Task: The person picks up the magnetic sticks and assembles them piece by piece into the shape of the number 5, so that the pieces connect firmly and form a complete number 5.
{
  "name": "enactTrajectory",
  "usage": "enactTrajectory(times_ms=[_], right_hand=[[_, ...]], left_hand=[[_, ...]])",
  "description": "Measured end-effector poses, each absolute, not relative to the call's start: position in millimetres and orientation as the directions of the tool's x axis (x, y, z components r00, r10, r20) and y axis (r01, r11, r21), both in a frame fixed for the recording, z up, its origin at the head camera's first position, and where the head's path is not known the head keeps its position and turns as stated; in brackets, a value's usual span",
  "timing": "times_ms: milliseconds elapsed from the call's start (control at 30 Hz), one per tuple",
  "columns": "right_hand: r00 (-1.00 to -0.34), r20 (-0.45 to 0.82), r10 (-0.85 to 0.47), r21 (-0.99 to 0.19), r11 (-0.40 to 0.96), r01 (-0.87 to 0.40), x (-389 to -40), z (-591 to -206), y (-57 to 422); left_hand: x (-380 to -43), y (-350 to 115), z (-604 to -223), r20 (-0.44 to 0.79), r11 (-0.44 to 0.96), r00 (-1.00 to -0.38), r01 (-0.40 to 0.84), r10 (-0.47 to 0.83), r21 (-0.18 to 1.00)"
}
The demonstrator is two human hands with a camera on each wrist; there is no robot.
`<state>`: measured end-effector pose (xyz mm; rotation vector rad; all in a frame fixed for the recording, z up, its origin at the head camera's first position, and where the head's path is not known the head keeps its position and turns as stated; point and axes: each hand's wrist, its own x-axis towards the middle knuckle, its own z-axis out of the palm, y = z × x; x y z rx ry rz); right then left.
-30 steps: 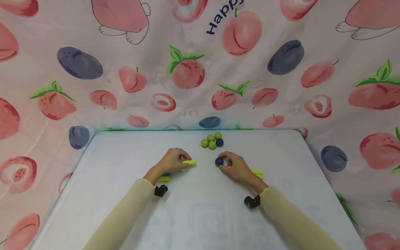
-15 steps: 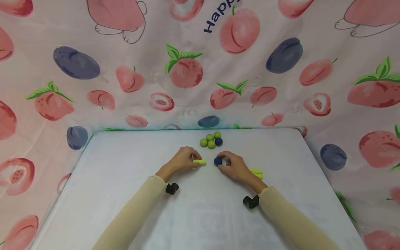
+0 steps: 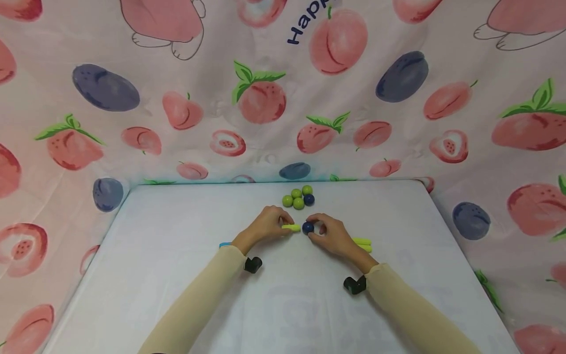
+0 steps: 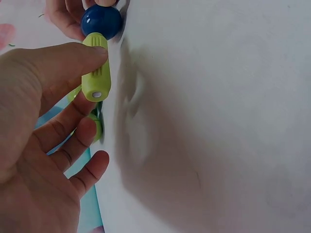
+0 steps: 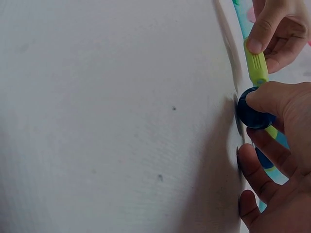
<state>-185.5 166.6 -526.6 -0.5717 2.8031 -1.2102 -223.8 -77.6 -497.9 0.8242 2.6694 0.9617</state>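
My left hand pinches a short yellow-green rod between thumb and index finger. Grooves mark the rod's side, and a small pale spot shows in its near end. To the right, my right hand grips a dark blue ball between thumb and fingertips. The rod's far end points at the ball; in the head view a very narrow gap seems to lie between them. In the right wrist view the rod's tip is right beside the blue ball, and I cannot tell whether they touch.
Behind the hands sit several green balls and another dark blue ball, clustered together. Yellow-green rods lie beside my right wrist. A blue rod is mostly hidden by my left forearm. A fruit-printed cloth rises behind the white table.
My left hand has moved right with the yellow-green rod, bringing its end up close to the blue ball. My right hand has stayed almost still, holding the ball.
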Motion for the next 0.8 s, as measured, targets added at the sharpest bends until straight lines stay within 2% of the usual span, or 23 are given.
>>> enactTrajectory(times_ms=[800], right_hand=[[-0.931,0.121,-0.344,-0.697,0.638,-0.326,-184.9,-527.6,166.0]], left_hand=[[-223.6,-70.4,-496.1,-0.002,0.636,-0.823,0.437,0.568,0.635]])
